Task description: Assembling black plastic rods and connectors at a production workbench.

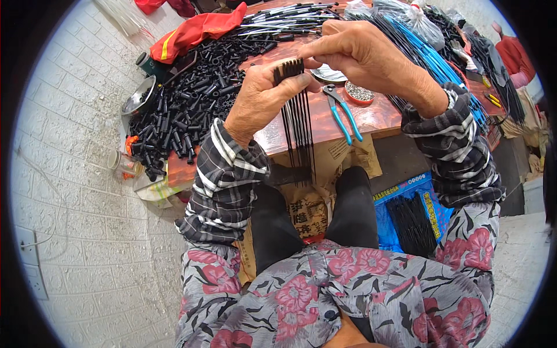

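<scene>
My left hand (pixel 261 95) is closed round a row of thin black rods (pixel 300 130). They hang down from it past the table's front edge, and their thicker dark ends stick up side by side above the thumb. My right hand (pixel 368 58) is pinched at the top of that row, fingertips against the rod ends. Whatever sits between those fingertips is too small to name. Pliers with light blue handles (pixel 343 119) lie just below my right hand. Beside them is a round red dish of small silvery pieces (pixel 359 93), with a pale plate (pixel 329 73) partly hidden behind my hands.
A heap of black tubular parts (pixel 200 87) covers the reddish table's left side, near a metal bowl (pixel 139 95) and red cloth (pixel 203 32). Black and blue rods (pixel 432 49) lie at right. More black rods (pixel 412 223) rest on blue packaging below. Another person's red sleeve (pixel 515 57) shows far right.
</scene>
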{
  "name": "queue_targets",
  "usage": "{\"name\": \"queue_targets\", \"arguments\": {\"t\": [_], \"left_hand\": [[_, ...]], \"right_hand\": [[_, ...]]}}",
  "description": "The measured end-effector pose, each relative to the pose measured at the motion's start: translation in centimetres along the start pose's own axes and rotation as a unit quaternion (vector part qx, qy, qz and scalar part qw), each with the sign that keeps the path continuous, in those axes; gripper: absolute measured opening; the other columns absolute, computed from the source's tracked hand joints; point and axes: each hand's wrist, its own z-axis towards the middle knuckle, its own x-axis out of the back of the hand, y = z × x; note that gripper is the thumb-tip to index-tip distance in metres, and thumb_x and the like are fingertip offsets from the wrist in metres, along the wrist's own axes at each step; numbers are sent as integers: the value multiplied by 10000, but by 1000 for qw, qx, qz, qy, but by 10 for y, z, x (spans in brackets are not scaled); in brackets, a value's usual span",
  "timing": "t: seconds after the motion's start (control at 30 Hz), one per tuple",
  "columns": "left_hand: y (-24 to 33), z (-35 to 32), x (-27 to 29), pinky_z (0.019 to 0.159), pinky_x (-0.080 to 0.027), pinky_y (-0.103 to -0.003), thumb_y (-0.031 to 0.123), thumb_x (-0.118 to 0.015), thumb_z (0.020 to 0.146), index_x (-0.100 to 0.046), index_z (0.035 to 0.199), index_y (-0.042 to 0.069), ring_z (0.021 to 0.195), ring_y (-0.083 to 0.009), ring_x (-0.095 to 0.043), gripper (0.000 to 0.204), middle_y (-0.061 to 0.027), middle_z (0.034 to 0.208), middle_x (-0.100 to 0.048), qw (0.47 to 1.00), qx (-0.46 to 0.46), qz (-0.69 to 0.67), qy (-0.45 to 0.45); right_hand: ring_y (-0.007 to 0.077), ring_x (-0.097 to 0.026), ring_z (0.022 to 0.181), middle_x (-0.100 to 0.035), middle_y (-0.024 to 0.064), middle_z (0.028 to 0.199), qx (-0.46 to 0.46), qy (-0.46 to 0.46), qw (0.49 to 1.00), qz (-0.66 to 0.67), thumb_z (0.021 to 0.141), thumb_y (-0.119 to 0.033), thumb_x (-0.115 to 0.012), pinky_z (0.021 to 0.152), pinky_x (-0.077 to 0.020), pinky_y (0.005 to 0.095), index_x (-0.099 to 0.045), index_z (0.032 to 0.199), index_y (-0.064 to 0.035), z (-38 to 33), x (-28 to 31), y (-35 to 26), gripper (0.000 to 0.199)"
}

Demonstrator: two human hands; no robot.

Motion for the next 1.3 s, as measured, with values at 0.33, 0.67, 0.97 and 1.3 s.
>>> {"name": "queue_targets", "arguments": {"t": [0.33,0.67,0.97,1.3], "left_hand": [[-10,5,11,829,-548,-269,211,-581,976,-620,1184,-49,904,-156,-679,335,-110,941,-709,999,29,41,-18],[-10,15,14,791,-556,-260,214,-587,972,-658,1143,-28,873,-153,-686,305,-112,980,-717,996,18,77,-37],[-12,20,16,806,-543,-246,158,-620,943,-670,1131,-28,892,-124,-675,269,-96,1060,-709,994,-7,98,-54],[-8,22,15,753,-554,-247,170,-640,932,-672,1127,-24,834,-134,-688,277,-105,964,-723,992,-26,111,-58]], "right_hand": [[236,-509,657,-510,84,727,22,-1,998,-67,832,-23,-644,603,-406,361,-715,1088,-110,1,6,-1,279],[215,-501,643,-523,69,712,15,15,1000,-13,855,-46,-651,587,-402,354,-718,1068,-90,-3,-2,9,227],[170,-489,623,-524,55,706,20,12,1000,14,859,-23,-650,567,-397,314,-716,1061,-63,-3,-1,13,216],[127,-508,639,-574,47,747,-17,-3,998,57,864,-13,-644,566,-407,280,-709,1074,-49,-3,-4,12,222]]}}
